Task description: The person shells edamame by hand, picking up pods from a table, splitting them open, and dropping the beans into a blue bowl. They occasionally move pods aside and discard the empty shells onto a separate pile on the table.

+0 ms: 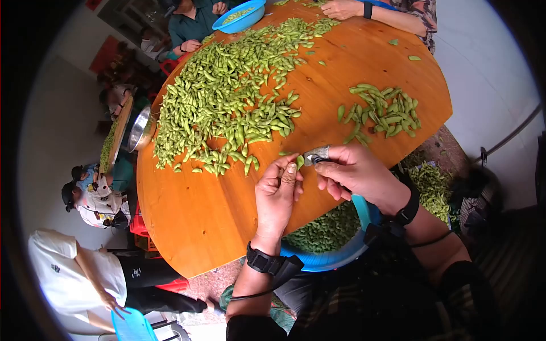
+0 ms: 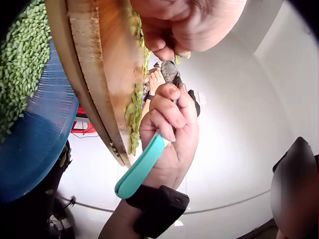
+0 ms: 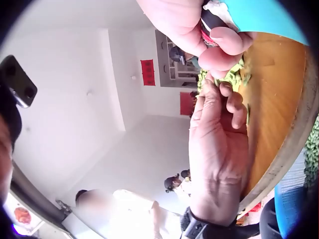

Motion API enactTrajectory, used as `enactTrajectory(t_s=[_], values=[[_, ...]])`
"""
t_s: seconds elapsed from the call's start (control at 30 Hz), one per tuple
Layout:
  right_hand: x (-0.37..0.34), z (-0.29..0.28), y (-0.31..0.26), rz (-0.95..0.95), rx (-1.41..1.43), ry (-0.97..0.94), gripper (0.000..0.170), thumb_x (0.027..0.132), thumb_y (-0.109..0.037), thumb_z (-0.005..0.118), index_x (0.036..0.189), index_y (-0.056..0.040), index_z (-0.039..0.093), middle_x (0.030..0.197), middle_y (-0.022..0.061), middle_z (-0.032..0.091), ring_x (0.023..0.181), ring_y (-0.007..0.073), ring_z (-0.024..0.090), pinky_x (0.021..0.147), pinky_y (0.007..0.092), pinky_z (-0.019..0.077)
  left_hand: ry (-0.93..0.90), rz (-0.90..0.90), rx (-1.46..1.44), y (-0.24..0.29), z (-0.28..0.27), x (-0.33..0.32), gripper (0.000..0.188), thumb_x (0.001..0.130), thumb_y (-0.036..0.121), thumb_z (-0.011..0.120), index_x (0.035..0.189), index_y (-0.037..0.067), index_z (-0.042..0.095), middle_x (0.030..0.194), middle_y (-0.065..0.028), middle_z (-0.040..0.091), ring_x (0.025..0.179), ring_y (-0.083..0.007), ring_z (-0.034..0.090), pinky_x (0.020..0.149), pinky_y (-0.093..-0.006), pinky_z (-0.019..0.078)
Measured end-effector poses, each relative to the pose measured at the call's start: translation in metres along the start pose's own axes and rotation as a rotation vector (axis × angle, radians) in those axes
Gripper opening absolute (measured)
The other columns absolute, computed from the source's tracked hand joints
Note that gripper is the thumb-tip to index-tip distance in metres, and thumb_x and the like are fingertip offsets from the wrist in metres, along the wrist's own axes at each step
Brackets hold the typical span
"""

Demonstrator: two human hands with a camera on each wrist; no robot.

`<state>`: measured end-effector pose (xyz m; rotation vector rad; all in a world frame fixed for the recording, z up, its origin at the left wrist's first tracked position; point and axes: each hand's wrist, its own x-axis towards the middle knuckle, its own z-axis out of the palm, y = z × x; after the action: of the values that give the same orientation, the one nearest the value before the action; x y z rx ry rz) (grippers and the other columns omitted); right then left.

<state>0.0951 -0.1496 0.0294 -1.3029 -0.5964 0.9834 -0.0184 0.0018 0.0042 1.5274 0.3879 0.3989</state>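
Observation:
Between thumb and fingertips my left hand (image 1: pixel 274 190) pinches a green soybean pod (image 1: pixel 300 162) just over the near part of the wooden table (image 1: pixel 199 227). Close beside it, my right hand (image 1: pixel 358 173) grips a tool with a teal handle (image 2: pixel 142 167), which sticks out below the palm. A grey wrapping (image 1: pixel 317 153) covers a fingertip of the right hand, right at the pod. The tool's working end is mostly hidden by the fingers, and its kind cannot be told. Under the table edge a blue basin (image 1: pixel 341 258) holds shelled green beans (image 1: pixel 324 230).
A large heap of pods (image 1: pixel 227 85) covers the table's far left, with a smaller pile (image 1: pixel 387 111) at the right. Other people's hands and a blue bowl (image 1: pixel 242 20) are at the far edge. A person in white (image 1: pixel 79 273) stands left; more pods (image 1: pixel 430 187) lie low right.

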Motion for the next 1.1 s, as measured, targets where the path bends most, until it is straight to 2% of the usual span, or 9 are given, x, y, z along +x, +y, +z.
enactTrajectory(t_s=[0.13, 0.3, 0.53, 0.73, 0.87, 0.97, 1.03, 1.07, 1.1], values=[[0.001, 0.002, 0.002, -0.006, -0.020, -0.044, 0.015, 0.097, -0.013, 0.052, 0.099, -0.0014, 0.060, 0.072, -0.0003, 0.060, 0.052, 0.0047, 0.056, 0.042, 0.0186, 0.0408, -0.122, 0.090, 0.032, -0.007, 0.000, 0.000, 0.037, 0.100, 0.008, 0.050, 0.135, -0.002, 0.048, 0.093, -0.0028, 0.059, 0.073, -0.0074, 0.056, 0.062, -0.0209, 0.0483], [-0.004, -0.001, -0.005, -0.002, -0.089, -0.101, 0.015, 0.097, -0.013, 0.052, 0.095, -0.0023, 0.061, 0.071, -0.0011, 0.060, 0.052, 0.0041, 0.056, 0.043, 0.0175, 0.0393, -0.156, 0.120, -0.043, -0.009, 0.000, -0.002, 0.038, 0.099, 0.007, 0.051, 0.136, 0.001, 0.048, 0.091, -0.0034, 0.060, 0.074, -0.0078, 0.058, 0.066, -0.0228, 0.0520], [-0.007, 0.003, -0.006, 0.019, -0.112, -0.095, 0.017, 0.097, -0.015, 0.051, 0.091, -0.0031, 0.062, 0.071, -0.0009, 0.060, 0.053, 0.0044, 0.057, 0.044, 0.0171, 0.0386, -0.198, -0.054, -0.219, -0.004, -0.004, 0.001, 0.039, 0.098, 0.008, 0.053, 0.137, 0.002, 0.049, 0.082, -0.0023, 0.063, 0.067, -0.0089, 0.060, 0.062, -0.0221, 0.0515], [-0.007, 0.006, -0.006, 0.001, -0.031, -0.111, 0.015, 0.096, -0.014, 0.052, 0.091, -0.0039, 0.062, 0.069, -0.0018, 0.057, 0.049, 0.0031, 0.050, 0.043, 0.0180, 0.0340, -0.306, -0.190, -0.482, 0.001, -0.012, 0.002, 0.041, 0.099, 0.011, 0.052, 0.138, 0.003, 0.047, 0.083, -0.0020, 0.062, 0.069, -0.0099, 0.059, 0.061, -0.0222, 0.0493], [-0.007, 0.011, 0.000, 0.032, 0.094, -0.036, 0.012, 0.095, -0.012, 0.052, 0.093, -0.0034, 0.061, 0.069, -0.0024, 0.054, 0.048, 0.0025, 0.044, 0.042, 0.0183, 0.0302, -0.374, -0.312, -0.643, 0.002, -0.019, 0.004, 0.040, 0.099, 0.013, 0.052, 0.138, 0.005, 0.048, 0.080, -0.0003, 0.059, 0.066, -0.0086, 0.054, 0.060, -0.0203, 0.0456], [-0.005, 0.011, 0.004, 0.083, 0.193, -0.024, 0.011, 0.094, -0.011, 0.053, 0.094, -0.0033, 0.060, 0.067, -0.0028, 0.053, 0.049, 0.0023, 0.043, 0.043, 0.0181, 0.0294, -0.340, -0.347, -0.662, 0.003, -0.018, 0.005, 0.043, 0.097, 0.011, 0.055, 0.139, 0.004, 0.045, 0.082, -0.0025, 0.058, 0.064, -0.0092, 0.052, 0.055, -0.0190, 0.0418], [-0.003, 0.011, 0.007, 0.007, 0.073, 0.020, 0.011, 0.093, -0.011, 0.054, 0.092, -0.0031, 0.061, 0.067, -0.0022, 0.054, 0.049, 0.0033, 0.044, 0.044, 0.0195, 0.0316, -0.223, -0.135, -0.090, 0.000, -0.005, 0.001, 0.043, 0.098, 0.012, 0.053, 0.139, 0.004, 0.045, 0.080, -0.0031, 0.057, 0.066, -0.0110, 0.053, 0.060, -0.0221, 0.0460], [0.000, 0.016, 0.015, -0.068, -0.057, 0.129, 0.012, 0.092, -0.011, 0.055, 0.091, -0.0018, 0.062, 0.064, -0.0015, 0.055, 0.050, 0.0047, 0.048, 0.045, 0.0216, 0.0355, -0.226, -0.131, -0.091, -0.002, 0.000, -0.001, 0.043, 0.098, 0.012, 0.053, 0.139, 0.004, 0.045, 0.080, -0.0031, 0.057, 0.066, -0.0110, 0.053, 0.060, -0.0221, 0.0460], [0.000, 0.016, 0.017, -0.068, -0.060, 0.131, 0.012, 0.092, -0.011, 0.055, 0.091, -0.0018, 0.062, 0.064, -0.0015, 0.055, 0.050, 0.0047, 0.048, 0.045, 0.0216, 0.0355, -0.136, 0.102, 0.299, -0.004, 0.005, -0.005, 0.046, 0.095, 0.010, 0.055, 0.139, 0.001, 0.044, 0.083, -0.0086, 0.059, 0.070, -0.0183, 0.057, 0.062, -0.0277, 0.0488]])
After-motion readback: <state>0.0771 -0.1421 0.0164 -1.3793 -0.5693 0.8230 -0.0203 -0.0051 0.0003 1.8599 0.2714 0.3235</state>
